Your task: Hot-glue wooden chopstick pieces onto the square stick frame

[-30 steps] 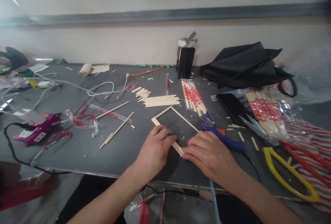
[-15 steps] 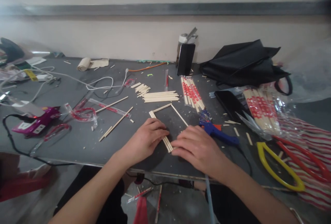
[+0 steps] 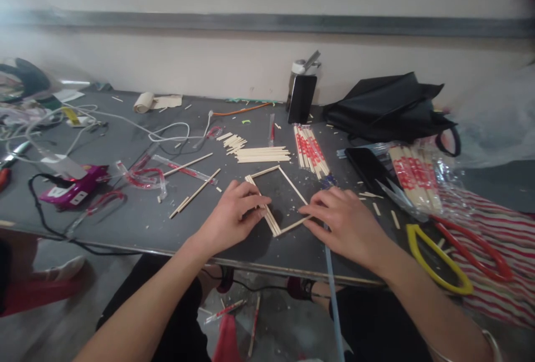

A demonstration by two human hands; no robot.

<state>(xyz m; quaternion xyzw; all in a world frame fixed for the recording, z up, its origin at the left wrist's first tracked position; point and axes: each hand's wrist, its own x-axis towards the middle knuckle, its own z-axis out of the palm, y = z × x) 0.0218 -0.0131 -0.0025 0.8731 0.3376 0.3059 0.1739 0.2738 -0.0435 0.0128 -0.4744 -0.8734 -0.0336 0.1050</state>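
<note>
A four-sided frame of thin wooden sticks (image 3: 292, 184) lies flat on the table between my hands. Its left side is several sticks laid side by side. My left hand (image 3: 236, 214) has thumb and fingers closed on that thick side. At the right corner, where two single sticks meet, my right hand (image 3: 345, 225) pinches the frame between thumb and fingertips. The blue glue gun (image 3: 329, 181) is mostly hidden behind my right hand. Just beyond the frame are a row of cut sticks (image 3: 263, 154) and a pile of shorter pieces (image 3: 234, 143).
Wrapped chopsticks (image 3: 309, 147) and a phone (image 3: 301, 99) leaning on a bottle stand at the back. Right are a black phone (image 3: 363, 162), scissors with yellow and red handles (image 3: 438, 261) and a black bag (image 3: 384, 108). Left lie a purple glue gun (image 3: 77, 188) and white cables (image 3: 125, 118).
My right hand has moved rightward from the frame's near corner to its right corner, uncovering the near side stick. My left hand stays on the thick side. The camera view has shifted slightly.
</note>
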